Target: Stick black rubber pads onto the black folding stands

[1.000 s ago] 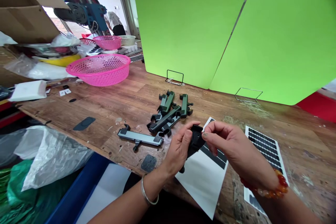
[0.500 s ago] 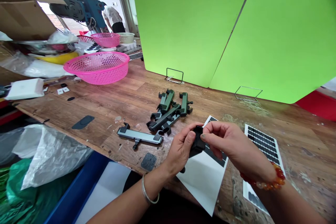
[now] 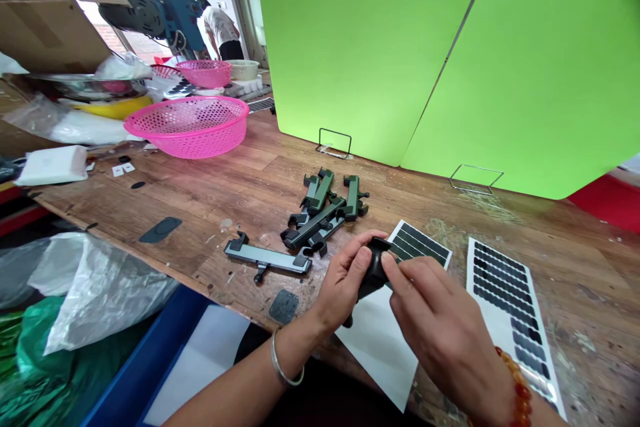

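- Black holder, gripped between the thumb and curled fingers of the left hand, raised over the near edge of the bench, its end turned toward the right hand.
- Right hand: fingers bunched close together, one fingertip pressed against the holder's end; whether the thumb pinches anything behind it I cannot tell.
- Silvery bangle on the left wrist; orange and red beaded bracelet on the right.
- Beneath the hands, a white sheet with dark strips along its far end; to its right, a second sheet bearing rows of dark pads.
- Left of the hands, a grey holder lying flat, with a dark square pad nearer the bench edge.
- Just beyond, a pile of green and grey holders, some resting across others.
- Farther left on the wooden bench, a pink basket.
- Behind everything, a bright green board; at far left, a cardboard box, a blue machine and a person bending over.
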### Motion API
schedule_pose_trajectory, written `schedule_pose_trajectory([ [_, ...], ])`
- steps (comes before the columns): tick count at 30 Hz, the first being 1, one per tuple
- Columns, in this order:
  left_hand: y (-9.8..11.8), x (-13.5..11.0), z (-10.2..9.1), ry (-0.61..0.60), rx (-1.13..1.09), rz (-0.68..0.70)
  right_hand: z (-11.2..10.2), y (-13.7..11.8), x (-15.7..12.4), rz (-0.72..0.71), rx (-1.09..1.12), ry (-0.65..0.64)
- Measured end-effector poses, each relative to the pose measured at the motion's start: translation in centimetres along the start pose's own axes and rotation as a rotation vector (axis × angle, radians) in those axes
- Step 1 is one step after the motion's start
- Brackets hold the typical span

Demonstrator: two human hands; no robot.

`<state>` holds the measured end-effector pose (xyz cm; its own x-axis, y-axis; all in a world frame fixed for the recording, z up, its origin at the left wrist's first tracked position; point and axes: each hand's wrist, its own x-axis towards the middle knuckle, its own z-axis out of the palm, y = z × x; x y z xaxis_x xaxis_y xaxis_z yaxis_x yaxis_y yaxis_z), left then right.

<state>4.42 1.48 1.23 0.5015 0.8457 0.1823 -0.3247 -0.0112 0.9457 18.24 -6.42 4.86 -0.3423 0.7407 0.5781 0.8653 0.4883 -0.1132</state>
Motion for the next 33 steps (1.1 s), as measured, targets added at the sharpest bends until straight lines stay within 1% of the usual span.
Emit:
schedule_pose_trajectory([
  [1, 0.0, 0.0, 0.0, -0.027, -0.045, -0.005, 0.0, -0.1, -0.3, -0.035, -0.046, -0.018],
  [3, 0.1, 0.1, 0.1, -0.073, -0.107, -0.016, -0.3, -0.2, -0.5, -0.048, -0.071, -0.024],
  [4, 0.2, 0.1, 0.2, -0.081, -0.115, -0.020, -0.6, -0.1, -0.5, -0.028, -0.029, -0.021],
  [6, 0.6, 0.2, 0.3, -0.085, -0.103, -0.044, -1.4, 0.4, -0.3, 0.077, 0.180, -0.042],
  [7, 0.9, 0.1, 0.4, -0.086, -0.083, -0.067, -1.8, 0.9, -0.3, 0.181, 0.331, -0.070],
  [8, 1.3, 0.0, 0.5, -0.089, -0.051, -0.096, -2.1, 1.6, -0.3, 0.317, 0.493, -0.100],
  [10, 2.4, -0.4, 0.8, -0.107, 0.049, -0.141, -2.4, 3.3, -0.7, 0.632, 0.759, -0.111],
  [11, 2.9, -0.6, 1.1, -0.122, 0.122, -0.144, -2.1, 4.2, -1.1, 0.769, 0.824, -0.089],
  [12, 3.3, -1.0, 1.4, -0.150, 0.210, -0.135, -1.7, 5.1, -1.7, 0.868, 0.836, -0.074],
  [13, 3.5, -1.3, 1.7, -0.194, 0.316, -0.117, -1.0, 5.9, -2.4, 0.921, 0.801, -0.084],
  [14, 3.5, -1.7, 2.1, -0.252, 0.439, -0.090, -0.2, 6.6, -3.3, 0.935, 0.734, -0.125],
  [16, 2.4, -2.4, 2.9, -0.384, 0.722, -0.027, 1.8, 7.5, -5.1, 0.894, 0.566, -0.252],
  [18, 0.1, -3.2, 3.6, -0.478, 0.999, 0.036, 3.8, 7.9, -6.7, 0.839, 0.423, -0.344],
  [19, -1.3, -3.5, 3.8, -0.505, 1.112, 0.061, 4.8, 7.9, -7.4, 0.822, 0.364, -0.370],
  [21, -4.0, -4.0, 3.9, -0.560, 1.265, 0.091, 6.3, 7.8, -8.5, 0.807, 0.268, -0.386],
  [24, -6.8, -4.2, 3.3, -0.623, 1.332, 0.134, 7.6, 7.6, -9.3, 0.822, 0.174, -0.369],
  [26, -7.7, -4.0, 2.7, -0.597, 1.330, 0.158, 8.0, 7.5, -9.5, 0.828, 0.146, -0.356],
  [29, -8.1, -3.4, 2.2, -0.515, 1.370, 0.162, 8.0, 7.5, -9.4, 0.831, 0.116, -0.375],
  [33, -8.2, -2.9, 2.2, -0.495, 1.431, 0.131, 7.9, 7.8, -9.0, 0.883, 0.097, -0.452],
])
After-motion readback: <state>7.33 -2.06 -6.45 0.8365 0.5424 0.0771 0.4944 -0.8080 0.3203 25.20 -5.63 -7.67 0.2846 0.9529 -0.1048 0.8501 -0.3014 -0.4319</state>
